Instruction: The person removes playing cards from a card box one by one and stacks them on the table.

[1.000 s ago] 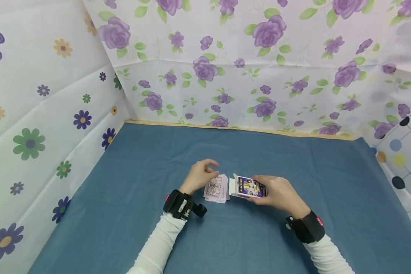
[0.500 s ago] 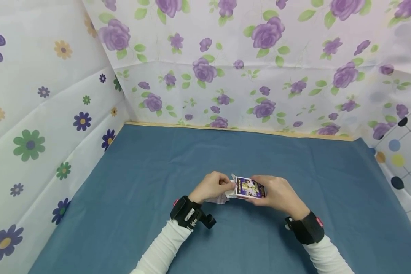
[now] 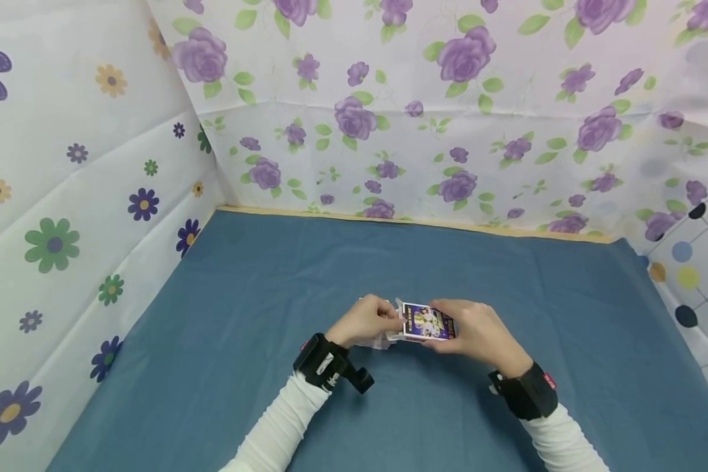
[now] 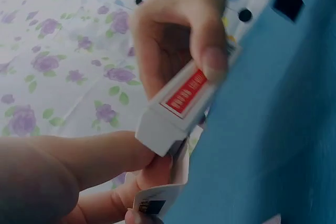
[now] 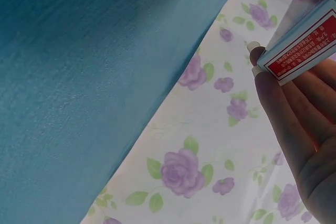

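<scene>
My right hand (image 3: 478, 331) grips a small playing-card box (image 3: 427, 321) by its right end, with the purple picture face up. Red labels on white sides show on the box (image 4: 181, 100) in the left wrist view. At the box's open left end is my left hand (image 3: 368, 320), its thumb at the mouth and its fingers round the white end flap (image 4: 165, 192). A stack of playing cards (image 3: 377, 342) lies on the table under my left hand, mostly hidden by it. The inside of the box is hidden from view.
Blue cloth (image 3: 271, 275) covers the table. A white wall sheet with purple roses (image 3: 354, 118) stands behind it, and another flowered sheet (image 3: 53, 196) rises at the left. Both wrists wear black camera straps.
My left hand has come down and right from above the card stack to the box's open end, and its fingers have closed at the flap. The right hand has hardly moved.
</scene>
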Action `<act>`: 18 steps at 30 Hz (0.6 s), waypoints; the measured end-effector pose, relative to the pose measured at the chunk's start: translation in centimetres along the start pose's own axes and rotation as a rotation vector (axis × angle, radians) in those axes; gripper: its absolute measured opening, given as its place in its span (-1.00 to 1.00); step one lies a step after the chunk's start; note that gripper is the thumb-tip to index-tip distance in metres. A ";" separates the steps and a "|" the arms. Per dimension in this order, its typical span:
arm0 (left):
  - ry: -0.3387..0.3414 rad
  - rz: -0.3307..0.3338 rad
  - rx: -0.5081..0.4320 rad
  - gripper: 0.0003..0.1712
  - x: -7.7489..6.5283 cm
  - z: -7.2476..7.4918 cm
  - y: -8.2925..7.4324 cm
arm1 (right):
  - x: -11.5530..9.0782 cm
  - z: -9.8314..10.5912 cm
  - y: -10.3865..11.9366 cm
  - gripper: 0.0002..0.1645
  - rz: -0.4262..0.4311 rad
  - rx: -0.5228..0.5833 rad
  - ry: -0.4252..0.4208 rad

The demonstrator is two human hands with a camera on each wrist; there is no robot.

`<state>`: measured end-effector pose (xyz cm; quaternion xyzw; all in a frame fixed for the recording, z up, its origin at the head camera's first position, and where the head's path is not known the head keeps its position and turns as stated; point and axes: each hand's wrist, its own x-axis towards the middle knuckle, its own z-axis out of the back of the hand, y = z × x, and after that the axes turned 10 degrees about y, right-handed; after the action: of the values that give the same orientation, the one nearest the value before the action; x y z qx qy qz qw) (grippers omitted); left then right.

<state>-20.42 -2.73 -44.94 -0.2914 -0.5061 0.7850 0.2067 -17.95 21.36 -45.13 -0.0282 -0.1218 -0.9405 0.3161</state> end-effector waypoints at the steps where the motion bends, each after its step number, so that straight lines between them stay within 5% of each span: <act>1: 0.015 0.003 -0.030 -0.80 0.1 0.1 0.1 | 0.0 0.0 0.0 -0.24 -0.002 0.000 0.000; 9: 0.121 0.004 -0.161 -0.79 0.2 1.1 0.8 | -0.2 -0.2 -0.4 -0.22 -0.013 0.006 0.003; 18: 0.164 0.005 -0.140 -0.73 0.2 1.8 1.0 | -0.2 -0.3 -0.5 -0.23 -0.010 0.016 0.002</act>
<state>-21.76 -4.22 -45.35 -0.3697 -0.5402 0.7218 0.2246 -18.12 21.79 -45.58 -0.0239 -0.1291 -0.9411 0.3117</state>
